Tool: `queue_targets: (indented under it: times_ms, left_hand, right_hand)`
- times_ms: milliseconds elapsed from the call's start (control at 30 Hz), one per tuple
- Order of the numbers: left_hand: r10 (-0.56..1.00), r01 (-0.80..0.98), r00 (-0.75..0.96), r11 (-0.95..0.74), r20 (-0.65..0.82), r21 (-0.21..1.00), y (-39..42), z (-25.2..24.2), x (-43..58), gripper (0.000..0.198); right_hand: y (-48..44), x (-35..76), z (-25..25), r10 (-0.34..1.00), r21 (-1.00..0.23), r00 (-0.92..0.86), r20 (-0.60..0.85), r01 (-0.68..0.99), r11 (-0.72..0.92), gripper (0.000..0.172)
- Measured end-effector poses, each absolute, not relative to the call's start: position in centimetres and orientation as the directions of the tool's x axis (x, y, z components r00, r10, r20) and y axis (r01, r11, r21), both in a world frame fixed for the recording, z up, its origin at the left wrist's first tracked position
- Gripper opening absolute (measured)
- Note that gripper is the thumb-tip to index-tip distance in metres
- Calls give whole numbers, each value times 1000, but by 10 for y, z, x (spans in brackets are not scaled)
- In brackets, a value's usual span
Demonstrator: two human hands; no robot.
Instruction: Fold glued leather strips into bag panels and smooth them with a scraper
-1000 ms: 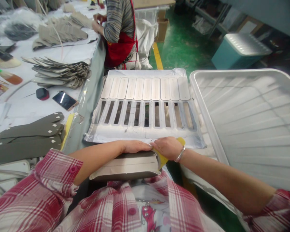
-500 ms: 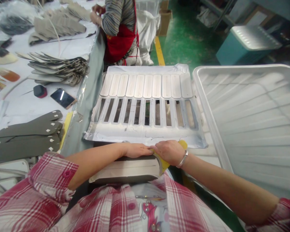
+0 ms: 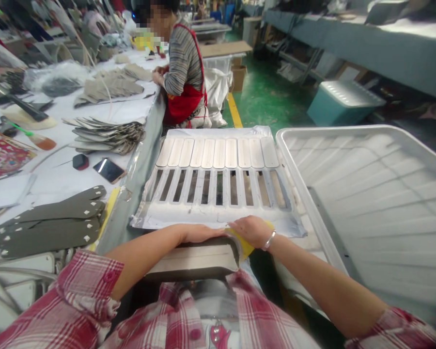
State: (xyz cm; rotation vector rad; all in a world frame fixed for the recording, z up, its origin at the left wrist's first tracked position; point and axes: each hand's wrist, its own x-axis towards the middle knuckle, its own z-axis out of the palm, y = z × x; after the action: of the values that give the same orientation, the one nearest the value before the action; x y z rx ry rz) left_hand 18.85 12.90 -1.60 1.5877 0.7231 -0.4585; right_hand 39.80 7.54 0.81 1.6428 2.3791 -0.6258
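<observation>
In front of my body sits a long, thick piece [image 3: 199, 259], cream on the side facing me and grey along its edges; its kind I cannot make out. My left hand [image 3: 203, 233] lies flat along its far upper edge, fingers stretched toward the right end. At that right end my right hand [image 3: 250, 230] is closed on a yellow cloth [image 3: 246, 248] and presses it against the piece. The left thumb and most right fingertips are hidden. Just beyond both hands is a white slotted rack [image 3: 181, 217], carrying a row of pale rounded strips [image 3: 214, 153].
To the right stands a big white bin [image 3: 366, 184]. The left table holds dark grey panels [image 3: 54, 225], a phone [image 3: 109, 170], a small black-and-red object [image 3: 80, 162] and stacked curved pieces [image 3: 107, 135]. A co-worker in a red apron [image 3: 183, 104] stands at its far side.
The camera view has tilted up, showing more of the room. My hands stay at the piece's far edge and right end; the yellow cloth is still in my right hand.
</observation>
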Motion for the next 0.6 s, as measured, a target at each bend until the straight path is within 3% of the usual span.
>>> queue_targets:
  times_ms: [67, 167, 233, 300, 367, 467, 600]
  left_hand:
    - [206, 668, 711, 102, -672, 738, 130, -16, 185, 72]
    - [163, 575, 759, 287, -631, 766, 130, -16, 187, 74]
    - [218, 623, 725, 195, -653, 758, 131, -15, 190, 77]
    - [273, 680, 708, -17, -651, 733, 132, -13, 192, 76]
    - [225, 639, 766, -154, -602, 754, 133, -12, 193, 71]
    - [128, 523, 852, -198, -508, 829, 133, -13, 191, 63]
    - [103, 498, 867, -218, -488, 839, 132, -14, 190, 61]
  right_hand:
    - [79, 405, 7, 885, -200, -349, -306, 933, 299, 58]
    - [82, 409, 7, 858, -182, -454, -242, 889, 419, 57]
    - [84, 408, 9, 807, -178, -537, -244, 843, 507, 55]
    - [86, 406, 11, 757, -146, -599, -260, 800, 582, 53]
    - [88, 404, 11, 721, -108, -639, -267, 764, 637, 52]
    - [91, 400, 10, 683, -81, -687, -249, 718, 692, 52]
    - [99, 394, 8, 607, -83, -758, -241, 639, 765, 49]
